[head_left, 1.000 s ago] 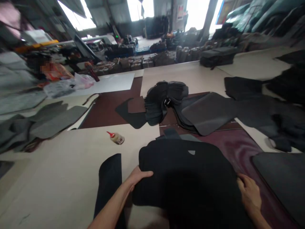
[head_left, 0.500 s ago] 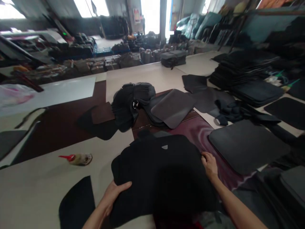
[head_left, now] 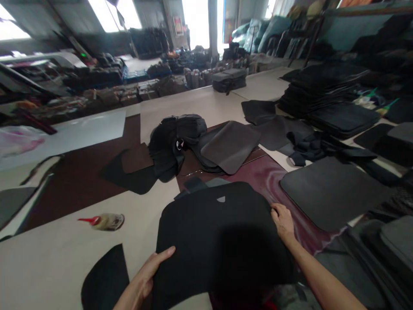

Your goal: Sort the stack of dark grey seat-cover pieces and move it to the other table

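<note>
A large black sheet of material (head_left: 190,232) with rounded corners lies in front of me, a small grey patch (head_left: 221,199) near its far edge. Its left edge is gripped by my left hand (head_left: 151,267), thumb on top and fingers underneath, out of sight. My right hand (head_left: 283,219) closes on the right edge, fingers curled over it. Whether the black material is one layer or several I cannot tell. A dark shadow covers its near right part. Beyond its far edge, dark scraps (head_left: 196,184) show on maroon sheeting (head_left: 261,178).
Left of the sheet lie a glue bottle with a red nozzle (head_left: 106,221) and a curved black piece (head_left: 106,277). A bundle of black pieces (head_left: 174,137) and a grey panel (head_left: 230,146) are farther back. Dark stacks (head_left: 325,92) and a grey panel (head_left: 332,193) occupy the right.
The sheet's left outline has changed: the uneven, layered edge at its far left corner now looks smooth and aligned. Both hands keep their hold. The whole view has shifted slightly.
</note>
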